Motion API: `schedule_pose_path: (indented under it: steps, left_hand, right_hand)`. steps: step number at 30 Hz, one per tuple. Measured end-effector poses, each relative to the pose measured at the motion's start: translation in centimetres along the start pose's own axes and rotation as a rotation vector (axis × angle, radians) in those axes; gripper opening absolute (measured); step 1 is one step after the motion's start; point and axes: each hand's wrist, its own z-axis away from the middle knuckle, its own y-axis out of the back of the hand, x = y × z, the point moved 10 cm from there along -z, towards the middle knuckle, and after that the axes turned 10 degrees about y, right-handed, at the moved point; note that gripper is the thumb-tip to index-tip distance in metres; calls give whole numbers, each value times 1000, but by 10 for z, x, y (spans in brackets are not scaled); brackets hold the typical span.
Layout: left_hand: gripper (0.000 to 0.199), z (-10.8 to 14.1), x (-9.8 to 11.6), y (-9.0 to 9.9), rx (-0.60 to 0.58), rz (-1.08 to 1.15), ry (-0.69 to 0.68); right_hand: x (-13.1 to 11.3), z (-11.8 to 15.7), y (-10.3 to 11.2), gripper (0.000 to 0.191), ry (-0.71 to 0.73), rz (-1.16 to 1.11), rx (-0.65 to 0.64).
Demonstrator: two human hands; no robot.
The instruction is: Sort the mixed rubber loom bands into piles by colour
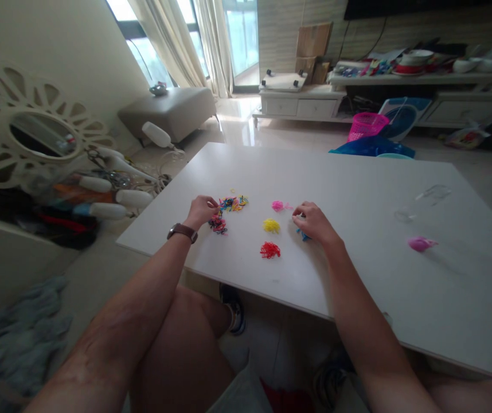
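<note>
My left hand (202,210), a brown-strapped watch on its wrist, has its fingers pinched at the edge of a mixed heap of small coloured rubber bands (232,203). More mixed bands, mostly red and black (218,224), lie just below those fingers. My right hand (311,221) is closed over a small blue pile (303,234), which it partly covers. A dark bit shows at its fingertips, too small to name. Between the hands lie single-colour piles of bands: pink (277,205), yellow (271,225) and red (270,250).
The white table (358,189) carries a pink pouch-like item (421,244) and clear plastic pieces (437,194) on the right. Beyond its far edge are a pink basket (367,125) and blue plastic (373,145). A lamp with white shades (134,199) stands close on the left.
</note>
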Motion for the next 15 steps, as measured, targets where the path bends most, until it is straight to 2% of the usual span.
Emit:
schedule_pose_path:
  steps: [10,15]
  left_hand:
    - [13,5,0,3,-29,83,35]
    - [14,12,17,-6,-82,75,-61]
  right_hand:
    - [-4,-1,1,12,-1,4,-5]
    - [-7,-2,3,11,-1,11,7]
